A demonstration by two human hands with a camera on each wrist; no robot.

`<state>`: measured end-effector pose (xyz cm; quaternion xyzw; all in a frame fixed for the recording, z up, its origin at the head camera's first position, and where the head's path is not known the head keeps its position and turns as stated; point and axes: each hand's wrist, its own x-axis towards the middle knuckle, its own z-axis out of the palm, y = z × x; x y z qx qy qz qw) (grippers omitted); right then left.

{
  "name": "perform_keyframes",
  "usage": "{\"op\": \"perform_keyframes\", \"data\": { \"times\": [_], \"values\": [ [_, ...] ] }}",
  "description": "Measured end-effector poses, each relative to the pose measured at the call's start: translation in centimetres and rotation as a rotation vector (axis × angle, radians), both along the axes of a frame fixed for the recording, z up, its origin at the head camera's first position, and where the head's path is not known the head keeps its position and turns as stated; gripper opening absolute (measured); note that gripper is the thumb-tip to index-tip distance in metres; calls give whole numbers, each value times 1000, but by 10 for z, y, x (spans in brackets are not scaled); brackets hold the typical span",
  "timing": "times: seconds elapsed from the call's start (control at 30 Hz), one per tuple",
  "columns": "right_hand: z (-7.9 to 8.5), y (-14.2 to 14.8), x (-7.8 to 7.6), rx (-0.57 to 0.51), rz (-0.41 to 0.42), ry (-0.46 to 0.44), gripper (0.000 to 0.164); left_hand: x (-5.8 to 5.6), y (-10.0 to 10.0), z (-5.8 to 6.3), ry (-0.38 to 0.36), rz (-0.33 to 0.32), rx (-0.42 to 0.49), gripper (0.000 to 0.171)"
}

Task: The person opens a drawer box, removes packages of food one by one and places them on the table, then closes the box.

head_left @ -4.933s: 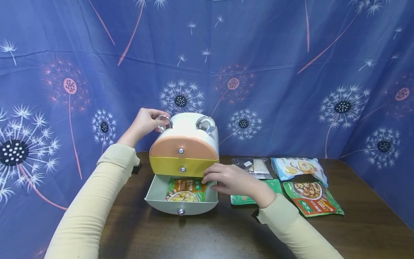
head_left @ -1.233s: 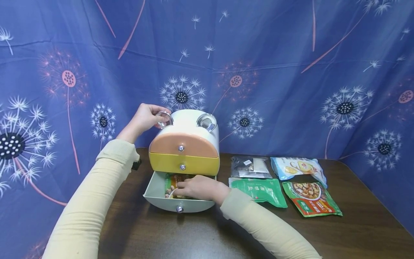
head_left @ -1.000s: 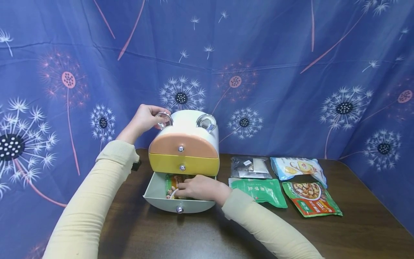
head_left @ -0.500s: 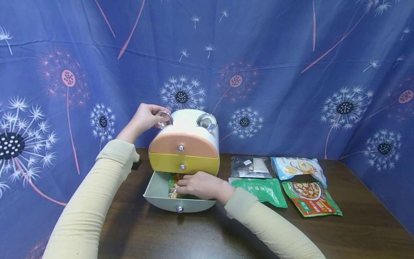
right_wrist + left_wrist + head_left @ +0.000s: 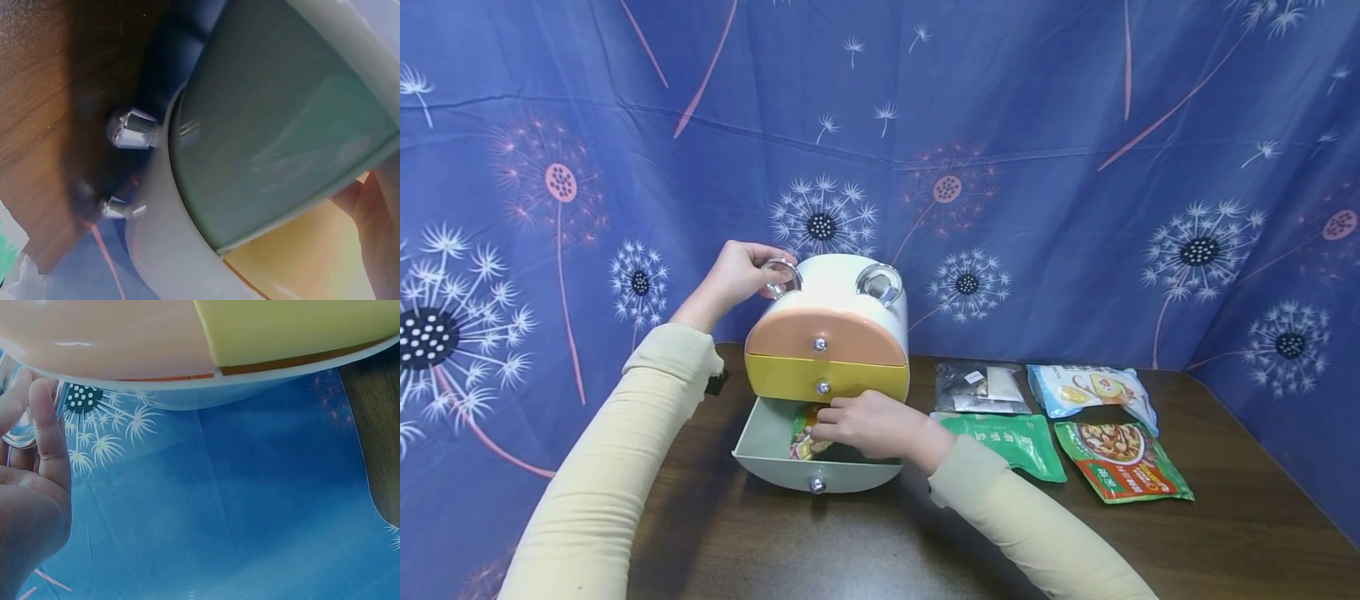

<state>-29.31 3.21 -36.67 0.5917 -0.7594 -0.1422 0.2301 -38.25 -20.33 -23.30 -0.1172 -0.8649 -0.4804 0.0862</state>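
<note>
A small white drawer box (image 5: 838, 279) stands on the table, with an orange top drawer (image 5: 850, 329), a yellow middle drawer (image 5: 782, 379) and a pale green bottom drawer (image 5: 775, 467) pulled out. My left hand (image 5: 732, 273) holds the round silver ear (image 5: 790, 287) at the box's upper left; its thumb and fingers also show in the left wrist view. My right hand (image 5: 876, 429) is inside the green drawer, fingers bent over a food packet (image 5: 802, 435) that it grips. Most of the packet and the fingertips are hidden. The green drawer wall (image 5: 269, 125) fills the right wrist view.
To the right of the box lie a clear bag with dark contents (image 5: 955, 387), a blue-white packet (image 5: 1090, 387), a green packet (image 5: 1015, 446) and a red-green packet (image 5: 1123, 462) on the brown table (image 5: 775, 550). A blue dandelion curtain (image 5: 1037, 208) hangs behind.
My right hand first reached into the green drawer, then rose slightly and shifted right, the packet's visible edge shifting right too. My left hand keeps holding the silver ear.
</note>
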Motion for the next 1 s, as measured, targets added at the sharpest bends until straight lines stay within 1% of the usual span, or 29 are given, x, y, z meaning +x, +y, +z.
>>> {"op": "perform_keyframes", "data": {
  "times": [0.33,0.47,0.67,1.0],
  "values": [
    [5,5,2,-66,0,-54,19,2,1,1,1,8,-9,29],
    [7,7,3,-84,9,-59,22,2,1,1,1,6,-6,28],
    [11,10,6,-93,-2,-81,28,1,1,1,0,3,-1,29],
    [21,12,17,-112,14,-152,37,3,2,2,-6,8,-6,30]
  ]
}}
